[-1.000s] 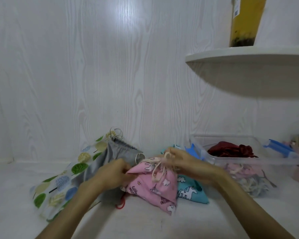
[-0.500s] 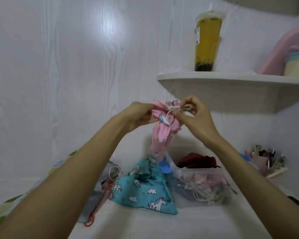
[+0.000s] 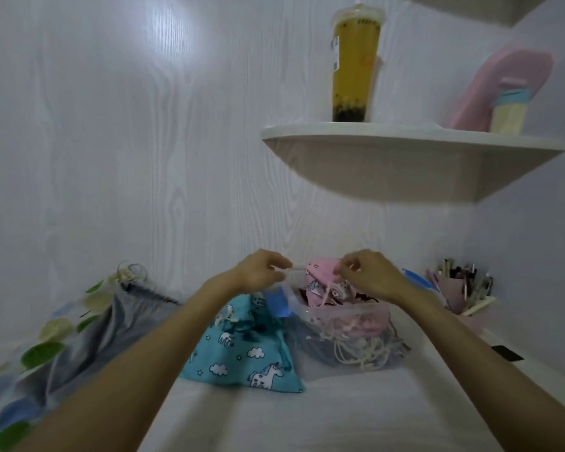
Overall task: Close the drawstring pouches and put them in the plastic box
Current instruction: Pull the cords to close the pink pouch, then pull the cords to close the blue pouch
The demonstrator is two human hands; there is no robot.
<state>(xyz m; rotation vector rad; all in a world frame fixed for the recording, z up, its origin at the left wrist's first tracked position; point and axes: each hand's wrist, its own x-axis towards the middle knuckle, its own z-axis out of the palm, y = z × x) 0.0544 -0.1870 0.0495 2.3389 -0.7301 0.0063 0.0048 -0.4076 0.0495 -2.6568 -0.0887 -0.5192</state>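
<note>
Head view: we hold the pink pouch over the plastic box, left hand pinching its cord, right hand pinching its gathered neck. Box below already holds several pouches. Left of our grip, teal unicorn pouch, grey pouch and spotted pouch wait. Pen holder sits right; nothing blocks the drop.

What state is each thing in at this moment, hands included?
Pink pouch: cinched, held over the plastic box.
Plastic box: open, pouches inside.
Blue unicorn pouch: lying on the surface, outside the box.
Left hand: pinching the drawstring.
Right hand: gripping the pouch top.
Drink cup: upright, lidded.
</note>
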